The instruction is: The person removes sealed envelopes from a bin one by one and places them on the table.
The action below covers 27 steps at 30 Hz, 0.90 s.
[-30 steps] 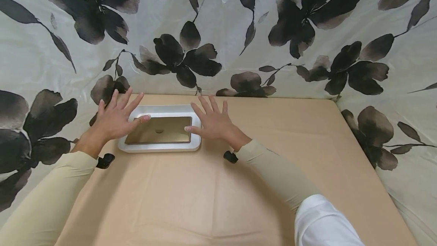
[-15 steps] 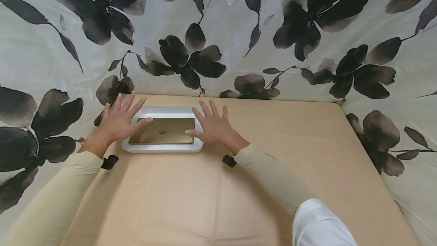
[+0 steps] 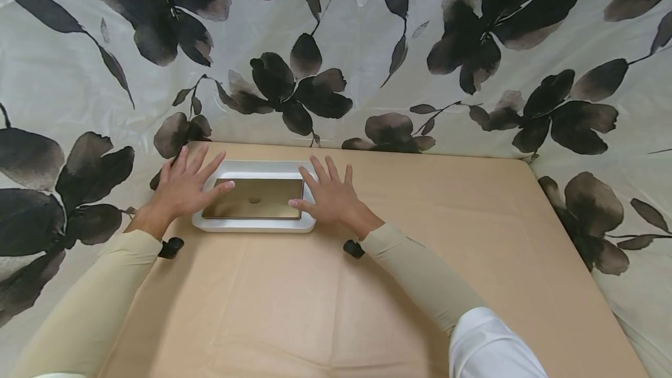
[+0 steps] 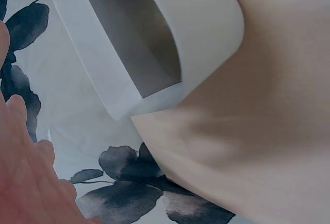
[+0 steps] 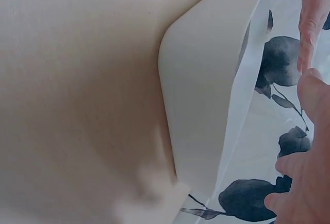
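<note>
A white box [image 3: 252,226] with rounded corners lies near the far edge of the table, its long side toward me. Set into its top is a shiny gold panel [image 3: 252,200] with a small rounded mark in the middle. My left hand [image 3: 181,191] is over the box's left end, fingers spread and thumb reaching over the panel. At the other end my right hand [image 3: 333,196] mirrors it, fingers spread, thumb over the panel's right edge. Both wrist views show the box, with the left fingers [image 4: 26,167] and right fingers [image 5: 307,172] apart from it. Neither hand holds anything.
A tan cover [image 3: 283,302] with faint creases lies over the table. Behind and on both sides hangs a white cloth [image 3: 378,34] with dark flower prints. Small black wrist cameras sit under each wrist, the right one [image 3: 354,248] just above its shadow.
The head view has shifted slightly, so the whole scene sits a little further right. Both hands keep their spread pose over the box ends, and the box stays in place.
</note>
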### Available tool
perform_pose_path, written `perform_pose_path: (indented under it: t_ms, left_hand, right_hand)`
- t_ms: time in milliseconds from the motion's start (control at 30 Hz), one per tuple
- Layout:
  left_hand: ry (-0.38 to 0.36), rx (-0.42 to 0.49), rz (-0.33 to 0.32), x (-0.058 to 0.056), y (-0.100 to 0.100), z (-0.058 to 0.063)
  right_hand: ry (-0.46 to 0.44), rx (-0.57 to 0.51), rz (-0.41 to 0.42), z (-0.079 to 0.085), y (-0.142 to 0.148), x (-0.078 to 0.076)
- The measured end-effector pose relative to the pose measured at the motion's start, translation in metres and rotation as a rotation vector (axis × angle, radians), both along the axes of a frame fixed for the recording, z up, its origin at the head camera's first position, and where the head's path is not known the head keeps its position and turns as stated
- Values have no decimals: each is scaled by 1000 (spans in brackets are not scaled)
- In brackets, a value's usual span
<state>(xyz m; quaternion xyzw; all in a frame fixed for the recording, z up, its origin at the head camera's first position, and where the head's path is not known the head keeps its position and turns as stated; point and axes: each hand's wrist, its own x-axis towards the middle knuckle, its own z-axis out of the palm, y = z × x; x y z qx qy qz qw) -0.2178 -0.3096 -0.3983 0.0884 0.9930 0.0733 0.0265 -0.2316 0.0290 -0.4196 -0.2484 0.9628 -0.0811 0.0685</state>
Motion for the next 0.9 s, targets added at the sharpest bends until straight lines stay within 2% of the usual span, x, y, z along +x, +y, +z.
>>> perform_pose_path:
  t_ms: [433,900]
  left_hand:
    - [-64,-15,29,-4,-4,-12]
    - [-162,81,14,-5,-19,-24]
  right_hand:
    - [-45,-21,-3,-9,2,1]
    - [-57,-8,4,-15,3,1]
